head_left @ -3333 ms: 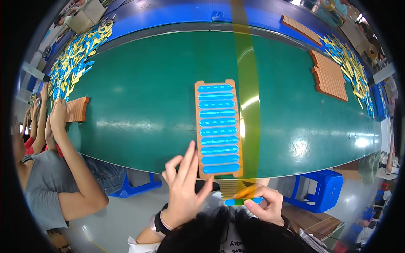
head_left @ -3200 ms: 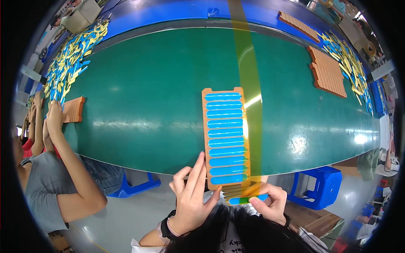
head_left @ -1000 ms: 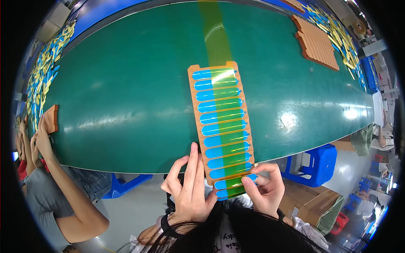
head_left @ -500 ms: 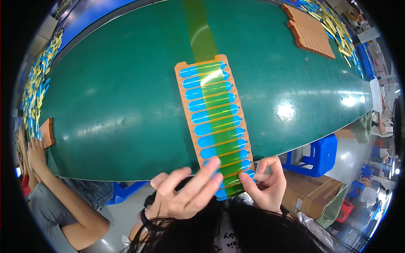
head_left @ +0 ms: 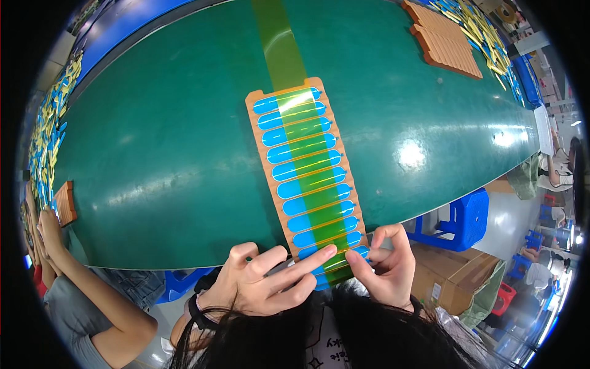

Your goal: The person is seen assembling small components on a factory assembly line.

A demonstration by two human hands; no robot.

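An orange-brown ridged tray (head_left: 276, 190) lies lengthwise before me on the green table. Across it sit several flat blue pieces (head_left: 284, 171), each with a rounded end and a small nub on the right. A see-through yellow tape strip (head_left: 312, 162) runs along the row over them and past the tray's far end. My left hand (head_left: 264, 277) has its index finger stretched onto the tape near the close end; its other fingers are bent and hold nothing. My right hand (head_left: 388, 267) is closed at the near right edge, thumb on the last pieces; what its fingers grip is hidden.
Another ridged tray (head_left: 444, 42) is at the far right, beside a heap of blue and yellow pieces (head_left: 491, 52). A similar heap (head_left: 48, 138) lines the left edge, by a co-worker's hand (head_left: 50, 230). A blue stool (head_left: 458, 221) and a cardboard box (head_left: 452, 277) are at the right.
My left hand has come down, its index finger now resting on the tape near the right thumb. My right hand stays at the tray's near edge. The view has shifted slightly.
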